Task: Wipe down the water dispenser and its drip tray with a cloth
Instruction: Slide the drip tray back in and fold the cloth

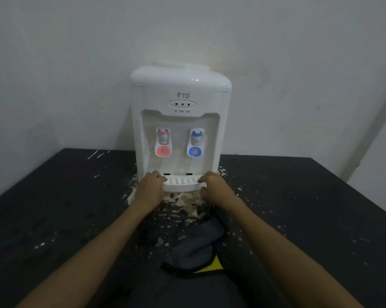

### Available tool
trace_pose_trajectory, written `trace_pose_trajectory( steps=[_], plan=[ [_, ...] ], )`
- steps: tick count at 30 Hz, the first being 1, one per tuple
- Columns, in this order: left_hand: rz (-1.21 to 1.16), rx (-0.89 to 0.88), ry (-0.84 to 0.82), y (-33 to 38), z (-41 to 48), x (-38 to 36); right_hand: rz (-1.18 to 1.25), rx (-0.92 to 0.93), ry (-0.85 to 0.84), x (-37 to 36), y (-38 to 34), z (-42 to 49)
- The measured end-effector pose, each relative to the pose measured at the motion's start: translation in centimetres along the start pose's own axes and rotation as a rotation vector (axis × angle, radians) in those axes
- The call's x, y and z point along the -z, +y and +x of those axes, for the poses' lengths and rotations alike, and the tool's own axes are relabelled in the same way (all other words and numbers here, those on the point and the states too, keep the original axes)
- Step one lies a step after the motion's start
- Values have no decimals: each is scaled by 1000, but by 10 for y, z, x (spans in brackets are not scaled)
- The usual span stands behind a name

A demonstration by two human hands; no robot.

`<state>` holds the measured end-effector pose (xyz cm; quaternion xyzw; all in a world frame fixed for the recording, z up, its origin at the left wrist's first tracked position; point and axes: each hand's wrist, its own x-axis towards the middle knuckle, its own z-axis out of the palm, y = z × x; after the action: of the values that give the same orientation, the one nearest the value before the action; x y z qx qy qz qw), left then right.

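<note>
Left hand [153,185], right hand [212,183] gripping drip tray [182,182] ends, at water dispenser [181,85] base, cloth [201,243] nearby

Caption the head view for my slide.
The left hand and right hand grip the ends of the drip tray at the water dispenser; cloth lies on the table.

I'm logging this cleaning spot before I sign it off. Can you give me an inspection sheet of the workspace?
Surface: black table, with pale worn patches and flecks in front of the dispenser.
Job's things: white water dispenser upright, with a red tap and a blue tap; drip tray at its base; dark grey cloth with a yellow patch lying on the table, in neither hand.
Clutter: nothing seen.
Grippers: left hand grips the tray's left end, right hand grips its right end.
Cables: nothing seen.
Surroundings: pale wall behind the dispenser.
</note>
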<state>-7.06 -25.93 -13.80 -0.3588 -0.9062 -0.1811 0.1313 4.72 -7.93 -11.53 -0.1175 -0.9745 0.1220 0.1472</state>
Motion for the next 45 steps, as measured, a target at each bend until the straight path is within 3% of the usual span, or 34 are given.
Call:
trace_pose_trajectory(
  steps=[7,13,21,45],
  plan=[
    [169,-97,-51,-17,15,-10,-187,6,-28,-23,4,30],
    [219,-123,8,-18,19,-19,-243,80,20,-34,12,35],
    [253,-144,7,-20,19,-23,-159,146,114,-49,19,30],
    [3,-175,198,-15,25,-14,-101,133,357,-53,21,31]
  ],
)
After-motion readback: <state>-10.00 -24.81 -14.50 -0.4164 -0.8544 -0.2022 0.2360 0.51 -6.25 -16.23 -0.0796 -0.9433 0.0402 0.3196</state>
